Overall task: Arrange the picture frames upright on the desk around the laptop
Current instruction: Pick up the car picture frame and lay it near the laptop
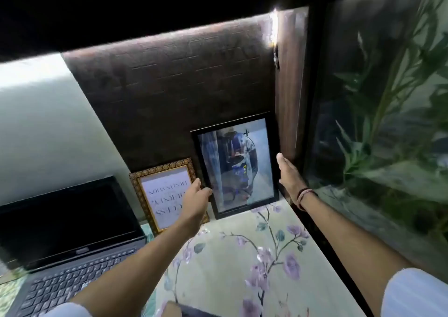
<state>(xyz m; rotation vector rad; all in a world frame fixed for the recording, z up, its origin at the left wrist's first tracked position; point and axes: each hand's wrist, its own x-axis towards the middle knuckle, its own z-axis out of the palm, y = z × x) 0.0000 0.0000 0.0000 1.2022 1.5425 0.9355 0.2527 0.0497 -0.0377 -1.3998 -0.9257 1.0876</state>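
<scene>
A tall black picture frame [236, 166] stands upright on the desk, leaning against the dark back panel at the right rear. My left hand [196, 196] grips its left edge with thumb and fingers. My right hand [289, 173] lies flat against the frame's right edge, fingers straight. A smaller gold patterned frame [160, 195] with printed text stands to its left, also leaning on the panel, its text upside down. An open black laptop [65, 232] with a dark screen sits at the left of the desk.
The desk top [230, 256] has a pale green floral cover. A wooden side post [289, 81] rises right beside the black frame. Beyond it, a glass pane [388, 123] shows green plants. A dark object [198, 312] lies at the desk's near edge.
</scene>
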